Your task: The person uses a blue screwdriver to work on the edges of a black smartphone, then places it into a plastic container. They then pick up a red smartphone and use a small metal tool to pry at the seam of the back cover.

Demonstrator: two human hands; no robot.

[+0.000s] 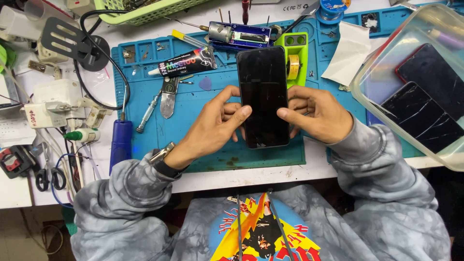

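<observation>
the black phone lies screen-up and lengthwise on the blue work mat, its dark glass showing fine scratches. the left hand grips the phone's left edge, thumb laid onto the glass and fingers curled behind. the right hand grips the phone's right edge the same way, thumb resting on the screen. just left of the phone's upper end lies a black glue tube with a white nozzle, and below that a metal pry tool. touching the phone's upper right corner stands a green tape holder. well to the right of the phone sits a clear plastic tub holding cracked phones.
</observation>
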